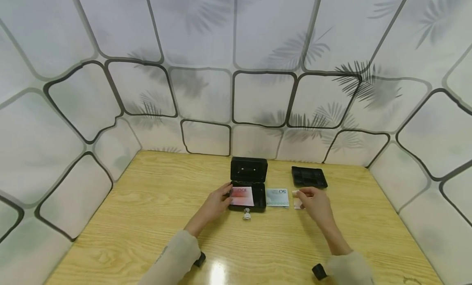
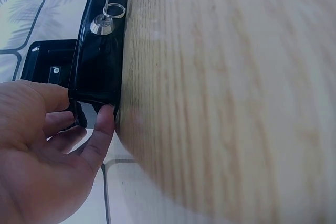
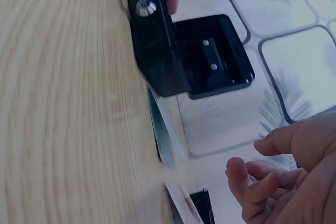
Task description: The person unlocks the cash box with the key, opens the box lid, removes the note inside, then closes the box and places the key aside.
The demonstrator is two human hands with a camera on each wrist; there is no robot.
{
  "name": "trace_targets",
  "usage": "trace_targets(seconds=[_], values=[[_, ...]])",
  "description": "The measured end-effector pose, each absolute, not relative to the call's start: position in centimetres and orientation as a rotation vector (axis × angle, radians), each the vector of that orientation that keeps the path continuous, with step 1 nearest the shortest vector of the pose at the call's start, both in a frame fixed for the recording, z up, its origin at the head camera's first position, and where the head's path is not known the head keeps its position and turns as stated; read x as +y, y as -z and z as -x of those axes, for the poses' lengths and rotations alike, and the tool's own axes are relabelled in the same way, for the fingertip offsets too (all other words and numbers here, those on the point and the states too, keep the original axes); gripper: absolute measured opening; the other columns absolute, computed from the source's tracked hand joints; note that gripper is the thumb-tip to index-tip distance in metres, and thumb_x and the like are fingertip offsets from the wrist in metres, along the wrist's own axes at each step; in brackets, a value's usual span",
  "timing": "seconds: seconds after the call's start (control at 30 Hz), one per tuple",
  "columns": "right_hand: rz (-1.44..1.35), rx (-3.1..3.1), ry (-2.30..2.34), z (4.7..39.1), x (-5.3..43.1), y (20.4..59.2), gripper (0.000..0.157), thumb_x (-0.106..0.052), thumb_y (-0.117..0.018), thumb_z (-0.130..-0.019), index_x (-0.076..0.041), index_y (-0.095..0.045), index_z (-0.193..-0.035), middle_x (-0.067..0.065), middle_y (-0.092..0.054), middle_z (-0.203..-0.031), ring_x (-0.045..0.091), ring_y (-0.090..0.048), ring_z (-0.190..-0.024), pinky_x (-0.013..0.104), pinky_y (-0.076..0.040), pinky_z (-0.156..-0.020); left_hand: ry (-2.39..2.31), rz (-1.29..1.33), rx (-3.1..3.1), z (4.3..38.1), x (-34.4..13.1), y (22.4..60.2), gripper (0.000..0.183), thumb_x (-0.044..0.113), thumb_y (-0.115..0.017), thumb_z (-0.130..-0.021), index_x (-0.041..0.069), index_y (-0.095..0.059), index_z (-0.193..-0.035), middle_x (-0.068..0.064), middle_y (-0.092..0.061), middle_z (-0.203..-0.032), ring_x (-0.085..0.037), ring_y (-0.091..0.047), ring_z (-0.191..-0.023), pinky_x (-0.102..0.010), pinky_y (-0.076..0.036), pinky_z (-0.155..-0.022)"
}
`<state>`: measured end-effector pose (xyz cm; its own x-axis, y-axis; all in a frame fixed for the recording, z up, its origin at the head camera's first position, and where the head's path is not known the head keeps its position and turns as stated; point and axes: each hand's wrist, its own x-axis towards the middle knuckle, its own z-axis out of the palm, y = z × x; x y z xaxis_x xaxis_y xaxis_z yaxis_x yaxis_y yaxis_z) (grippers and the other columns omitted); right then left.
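Observation:
A black metal cash box (image 1: 259,195) stands with its lid (image 1: 248,169) raised, and a red 100 banknote (image 1: 242,196) lies inside it. Keys on a ring (image 2: 114,10) hang from the front lock (image 2: 102,24). My left hand (image 1: 216,202) grips the box's left side, thumb at the lower corner and a finger at the rim. Right of the box lies a blue-green 50 banknote (image 1: 277,197). My right hand (image 1: 315,201) hovers over a pale banknote (image 1: 297,203); its fingers are loosely bent with nothing between them in the right wrist view.
A black compartment tray (image 1: 309,177) lies behind my right hand, toward the back of the wooden table (image 1: 166,178). A patterned wall covering (image 1: 206,137) rises behind and beside the table.

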<state>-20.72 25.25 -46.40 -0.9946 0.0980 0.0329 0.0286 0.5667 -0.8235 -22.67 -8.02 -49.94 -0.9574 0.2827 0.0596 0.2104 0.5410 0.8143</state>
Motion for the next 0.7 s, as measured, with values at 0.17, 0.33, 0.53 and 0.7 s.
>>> trace_targets(seconds=[0.17, 0.33, 0.53, 0.7], values=[[0.017, -2.702, -1.447, 20.8, 23.4, 46.5, 0.031, -0.013, -0.065, -0.102, 0.011, -0.068, -0.12, 0.023, -0.073, -0.1, 0.03, -0.071, -0.071, 0.024, -0.051, -0.057, -1.407, -0.43, 2.681, 22.7, -8.0, 49.9, 0.051, 0.004, -0.059, -0.104, -0.007, -0.045, -0.152, -0.018, -0.039, -0.162, -0.037, -0.04, -0.145, -0.054, -0.036, -0.116], [-0.046, -2.704, -1.45, 21.0, 21.3, 46.6, 0.028, -0.012, -0.066, -0.101, 0.009, -0.07, -0.119, 0.02, -0.074, -0.1, 0.032, -0.071, -0.07, 0.025, -0.049, -0.054, -1.416, -0.44, 2.678, 22.8, -8.1, 50.0, 0.051, 0.003, -0.059, -0.104, -0.007, -0.045, -0.152, -0.018, -0.039, -0.161, -0.038, -0.042, -0.144, -0.054, -0.037, -0.115], [-0.117, -2.715, -1.46, 21.0, 18.7, 46.1, 0.025, -0.009, -0.068, -0.097, 0.009, -0.071, -0.116, 0.011, -0.072, -0.094, 0.024, -0.069, -0.063, 0.026, -0.049, -0.053, -1.394, -0.451, 2.699, 22.7, -8.1, 50.0, 0.05, 0.003, -0.059, -0.104, -0.008, -0.045, -0.151, -0.019, -0.04, -0.161, -0.039, -0.042, -0.144, -0.055, -0.037, -0.115], [-0.194, -2.758, -1.443, 21.0, 16.8, 45.4, 0.023, -0.008, -0.068, -0.097, 0.007, -0.072, -0.112, 0.01, -0.072, -0.092, 0.024, -0.068, -0.059, 0.026, -0.046, -0.049, -1.396, -0.456, 2.703, 22.7, -8.0, 50.1, 0.05, 0.002, -0.059, -0.103, -0.008, -0.046, -0.151, -0.019, -0.041, -0.16, -0.04, -0.044, -0.143, -0.055, -0.038, -0.114]])
